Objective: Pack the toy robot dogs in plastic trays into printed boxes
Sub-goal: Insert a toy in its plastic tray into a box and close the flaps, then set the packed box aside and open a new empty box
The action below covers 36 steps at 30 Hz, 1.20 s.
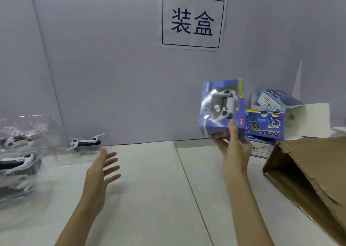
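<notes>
Far left on the white table (149, 199) there's a pile of clear plastic trays (20, 152) with black-and-white toy robot dogs (16, 161) in them, and one more trayed dog (85, 144) sits just beside the pile, back by the wall. The left hand (100, 172) hovers above the table with fingers spread, holding nothing. Further right, the right hand (234, 148) grips a blue printed box (221, 110) from below, lifted and tilted, with a white dog showing through its window. Just beside it is a heap of other printed boxes (267, 122), one with a flap hanging open. A brown cardboard carton (309, 170) lies on its side at the far right. Paper sign (192, 20) on the wall up top.
</notes>
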Motion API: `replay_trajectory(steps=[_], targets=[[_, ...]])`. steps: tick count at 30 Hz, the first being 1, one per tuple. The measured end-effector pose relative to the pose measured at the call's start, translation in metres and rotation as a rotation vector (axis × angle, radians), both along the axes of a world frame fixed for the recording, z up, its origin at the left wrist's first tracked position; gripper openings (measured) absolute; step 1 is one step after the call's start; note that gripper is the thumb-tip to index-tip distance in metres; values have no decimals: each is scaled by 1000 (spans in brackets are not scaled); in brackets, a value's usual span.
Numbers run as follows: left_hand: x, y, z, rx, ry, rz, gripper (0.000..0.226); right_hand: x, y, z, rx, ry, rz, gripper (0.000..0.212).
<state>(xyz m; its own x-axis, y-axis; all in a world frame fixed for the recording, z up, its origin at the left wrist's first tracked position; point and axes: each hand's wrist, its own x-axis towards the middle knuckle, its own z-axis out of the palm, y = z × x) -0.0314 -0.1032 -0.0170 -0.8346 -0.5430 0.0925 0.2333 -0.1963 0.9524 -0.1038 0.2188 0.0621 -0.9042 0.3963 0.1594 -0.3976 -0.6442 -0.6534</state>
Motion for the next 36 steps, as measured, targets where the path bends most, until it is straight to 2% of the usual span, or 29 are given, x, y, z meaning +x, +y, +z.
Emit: replay_trajectory(steps=[2,3,5,7,9,11,15,17,19,20,23,26,30,33,36], targets=[[-1,1,-2,8,-28,-28,59,-5,12,5,-202,27,-168,65],[-1,3,-2,1,-41,-41,60,-8,18,4,-226,14,-209,74],[-1,7,-1,-26,-62,-60,60,-17,26,-4,-134,-68,-206,75],[-1,10,-1,-71,-79,-70,60,-31,27,-21,55,-207,-196,70],[-3,14,-4,-156,-95,-55,57,-49,21,-35,237,-270,-225,45],[-5,21,-12,-340,-95,3,50,-69,10,-42,486,-298,-237,22],[-14,32,-46,-952,-143,82,11,-114,-1,-63,1370,-448,-244,40],[-18,32,-59,-1179,-186,42,29,-130,9,-75,1754,-542,-239,49],[-21,30,-64,-1301,-194,26,52,-146,27,-84,2011,-565,-279,56],[-22,29,-65,-1335,-198,15,60,-153,36,-86,2114,-558,-289,52],[-27,28,-68,-1388,-242,-21,59,-171,52,-88,2368,-513,-350,38],[-29,30,-69,-1419,-297,-18,48,-184,56,-85,2494,-474,-491,35],[-29,33,-67,-1408,-312,-26,37,-187,43,-80,2591,-396,-453,36],[-28,32,-67,-1404,-327,-44,33,-164,2,-79,2566,-189,-384,31],[-24,31,-63,-1375,-284,-49,29,-117,-53,-87,2382,115,-259,30]])
